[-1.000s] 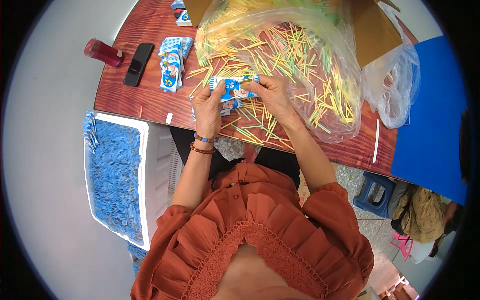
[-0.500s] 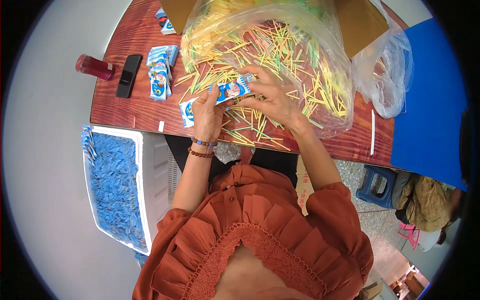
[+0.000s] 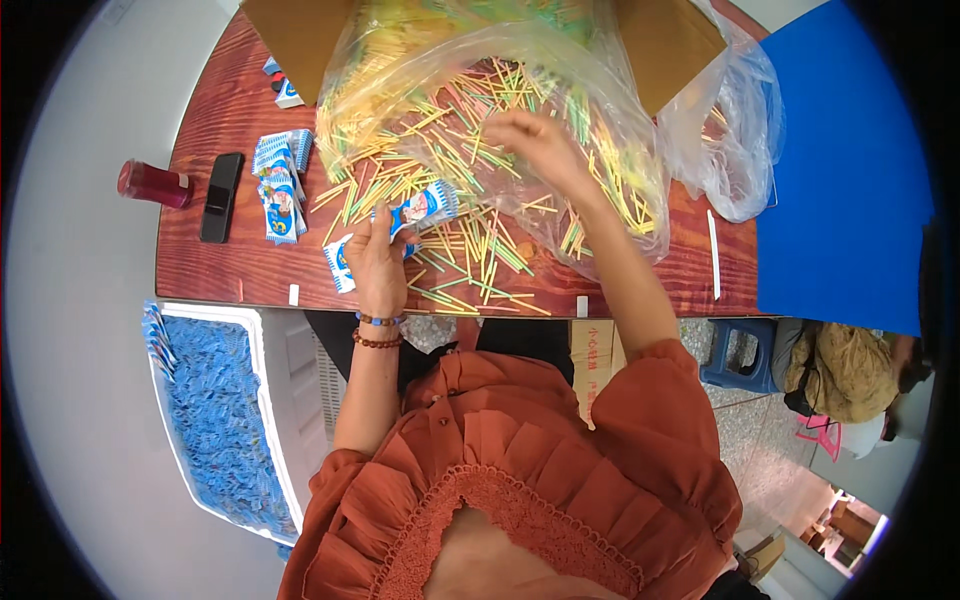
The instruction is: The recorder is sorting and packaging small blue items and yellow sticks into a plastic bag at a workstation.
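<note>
My left hand grips a small blue-and-white packet between thumb and fingers, just above the table's near edge. Another blue-and-white packet pokes out from under the same hand; whether it is held cannot be told. My right hand is over a spread of thin yellow, green and pink sticks, its fingers bent and drawn together. What lies between those fingertips is too small to make out. The sticks spill from a large clear plastic bag.
Left of the sticks lie stacked packets, a black phone and a red-filled bottle. A white foam box full of blue packets stands below left. Cardboard flaps and another plastic bag are at the back right.
My right hand has left the held packet and moved up and away over the sticks. The left hand keeps its packet. The whole view has shifted a little.
</note>
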`<state>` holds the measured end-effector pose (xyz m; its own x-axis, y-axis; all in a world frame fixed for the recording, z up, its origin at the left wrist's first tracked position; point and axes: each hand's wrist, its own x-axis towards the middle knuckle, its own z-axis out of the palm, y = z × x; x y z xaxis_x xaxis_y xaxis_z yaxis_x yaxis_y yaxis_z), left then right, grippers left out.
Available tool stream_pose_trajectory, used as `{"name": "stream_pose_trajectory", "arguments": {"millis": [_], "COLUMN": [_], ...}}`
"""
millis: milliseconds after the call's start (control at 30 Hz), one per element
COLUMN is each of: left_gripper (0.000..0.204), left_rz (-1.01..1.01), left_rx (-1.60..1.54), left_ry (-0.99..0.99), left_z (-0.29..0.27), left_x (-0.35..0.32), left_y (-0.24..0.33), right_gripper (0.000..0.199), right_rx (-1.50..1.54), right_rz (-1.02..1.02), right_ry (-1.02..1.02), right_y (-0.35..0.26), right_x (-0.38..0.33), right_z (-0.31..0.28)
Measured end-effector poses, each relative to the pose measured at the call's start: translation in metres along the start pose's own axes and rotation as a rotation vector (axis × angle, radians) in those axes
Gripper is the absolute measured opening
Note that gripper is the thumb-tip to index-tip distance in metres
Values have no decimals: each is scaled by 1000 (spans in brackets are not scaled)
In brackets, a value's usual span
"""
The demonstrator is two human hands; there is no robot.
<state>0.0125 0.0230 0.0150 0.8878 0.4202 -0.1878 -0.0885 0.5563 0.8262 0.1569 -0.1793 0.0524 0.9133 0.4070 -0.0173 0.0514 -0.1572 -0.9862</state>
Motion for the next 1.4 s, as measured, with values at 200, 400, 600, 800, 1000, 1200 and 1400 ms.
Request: {"name": "stream_pose_trajectory", "arguments": {"millis": [200, 400, 600, 800, 1000, 1200, 1400], "left_gripper": [25, 25, 25, 24, 24, 22, 22], "left_rz": [-57, -24, -38, -64, -20, -68, -93], "left_rx": [-6, -47, -51, -75, -75, -101, -97], "left_ry": [63, 25, 46, 40, 38, -4, -14], "left_z": [3, -16, -16, -14, -30, -21, -17], "left_x": [-6, 0, 2, 2, 2, 3, 1], "left_y": [3, 3, 3, 3, 3, -2, -5], "right_gripper": [38, 43, 45, 49, 47, 42, 34], "right_rx": [-765, -1109, -1114, -1215, -948, -565, -170], "right_rz": [88, 260, 239, 250, 218, 199, 249], "right_ry": [228, 184, 99, 146, -101, 59, -58], "right_y": [42, 21, 9, 30, 27, 69, 41], "right_x": [74, 79, 77, 87, 85, 84, 62], "right_z": [-37, -7, 17, 21, 13, -29, -36]}}
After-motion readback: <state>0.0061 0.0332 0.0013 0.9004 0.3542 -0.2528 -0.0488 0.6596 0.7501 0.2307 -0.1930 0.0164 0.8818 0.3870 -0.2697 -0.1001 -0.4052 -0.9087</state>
